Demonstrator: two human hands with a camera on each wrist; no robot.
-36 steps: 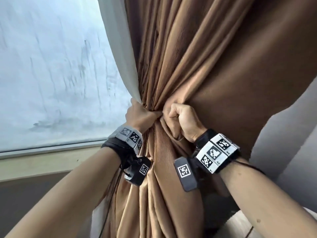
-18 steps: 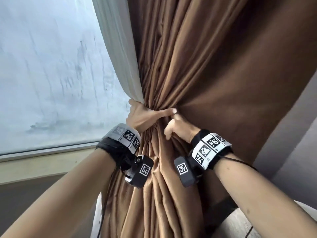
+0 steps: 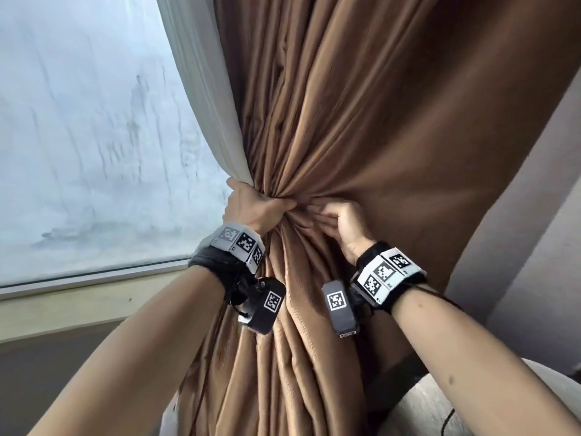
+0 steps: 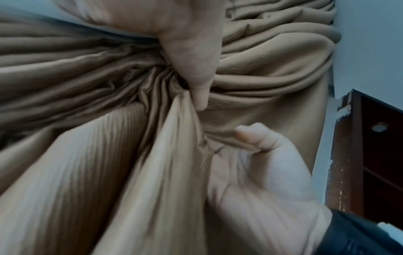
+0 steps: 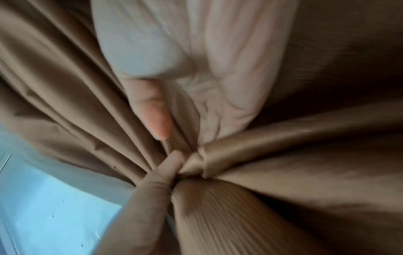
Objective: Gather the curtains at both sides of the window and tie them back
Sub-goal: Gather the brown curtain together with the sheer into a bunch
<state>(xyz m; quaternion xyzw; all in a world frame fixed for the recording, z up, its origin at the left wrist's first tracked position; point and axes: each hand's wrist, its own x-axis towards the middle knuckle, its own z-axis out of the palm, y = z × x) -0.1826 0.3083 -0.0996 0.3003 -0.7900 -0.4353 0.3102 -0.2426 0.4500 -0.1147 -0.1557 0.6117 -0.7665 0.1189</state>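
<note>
A brown curtain [image 3: 361, 121] with a white lining [image 3: 207, 105] hangs at the right side of the window, bunched into a tight waist. My left hand [image 3: 251, 206] grips that waist from the window side, fingers wrapped behind it and thumb closed over the front. In the left wrist view its thumb [image 4: 196, 72] digs into the gathered folds [image 4: 87, 69]. My right hand [image 3: 342, 225] sits just right of the waist, fingers curled into the folds. In the right wrist view a fold runs between its thumb [image 5: 152, 110] and palm. No tie-back is visible.
A frosted, streaked window pane [image 3: 94, 136] and its pale sill [image 3: 78, 297] lie to the left. A grey wall [image 3: 534, 215] stands to the right, with a pale rounded object [image 3: 440, 404] below. Dark red-brown wooden furniture [image 4: 370, 155] shows in the left wrist view.
My right hand let go of its fist grip on a front fold and shifted right, fingers now tucked into the pleats. My left thumb stretched across the waist, then closed again.
</note>
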